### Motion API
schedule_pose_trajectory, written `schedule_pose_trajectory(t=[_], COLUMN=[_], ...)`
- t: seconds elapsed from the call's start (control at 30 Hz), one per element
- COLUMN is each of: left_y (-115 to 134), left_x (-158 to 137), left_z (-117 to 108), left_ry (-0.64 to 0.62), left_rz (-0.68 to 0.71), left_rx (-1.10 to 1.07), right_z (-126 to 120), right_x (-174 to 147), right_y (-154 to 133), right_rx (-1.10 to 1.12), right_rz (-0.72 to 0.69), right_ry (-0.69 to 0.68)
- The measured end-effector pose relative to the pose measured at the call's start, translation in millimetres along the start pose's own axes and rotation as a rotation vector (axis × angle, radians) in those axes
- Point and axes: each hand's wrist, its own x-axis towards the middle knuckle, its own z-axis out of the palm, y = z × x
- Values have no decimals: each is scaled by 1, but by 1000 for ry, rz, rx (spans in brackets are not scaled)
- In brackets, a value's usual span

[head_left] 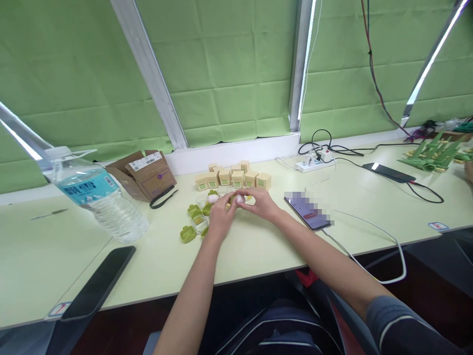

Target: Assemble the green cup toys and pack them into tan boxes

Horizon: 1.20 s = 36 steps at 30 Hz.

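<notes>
Both hands meet over the middle of the table [258, 246]. My left hand [222, 213] and my right hand [259, 202] pinch a small whitish rounded piece [240, 198] between their fingertips; its exact kind is too small to make out. Just left of my left hand lie several green flower-shaped lids [188, 234] and small clear cups [200, 223]. Another whitish rounded piece [213, 198] rests beyond my left fingers. Behind the hands stand several small cream boxes [263, 181] with green labels. My fingers partly hide the nearest pieces.
A large water bottle [99, 197] and an opened cardboard box [142, 175] stand at left. A dark phone [99, 283] lies near the front edge. A lit phone [308, 211] with a white cable lies at right, before a power strip [314, 163]. Green plastic parts [430, 157] are far right.
</notes>
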Motion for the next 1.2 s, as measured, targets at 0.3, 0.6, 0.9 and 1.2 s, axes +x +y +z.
schedule_pose_trajectory(t=[0.3,0.6,0.9,1.2], left_y=[5,4,1,7], left_x=[-2,-2,-1,0], left_z=[1,3,1,-2], left_ry=[-30,-28,-26,14], left_rz=[32,15,-6,-17], left_rx=[46,68,21,-62], right_z=[5,10,8,2], right_x=[3,1,-1,0], right_y=[-7,-2,4,-1], right_rx=[-86,-93,-62,52], right_rz=[-92,-83,-57,63], right_ry=[50,54,26,50])
